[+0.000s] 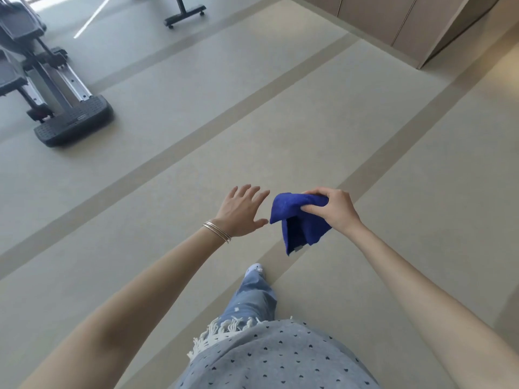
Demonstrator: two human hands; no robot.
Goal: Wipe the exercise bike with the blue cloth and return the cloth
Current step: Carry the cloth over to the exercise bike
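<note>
My right hand [335,209] grips the blue cloth [297,223] by its upper part, and the folded cloth hangs down in front of me above the floor. Just to the left of the cloth, not touching it, my left hand [241,210] is spread with straight fingers; thin bracelets circle its wrist. A dark exercise machine [56,88] with rails and a black ribbed base stands at the far left, well away from both hands.
A black wheeled stand foot [185,14] sits at the top centre. Beige cabinets [398,21] line the upper right. Pale floor with darker stripes [196,130] stretches between. My jeans leg and shoe [254,290] are below the hands.
</note>
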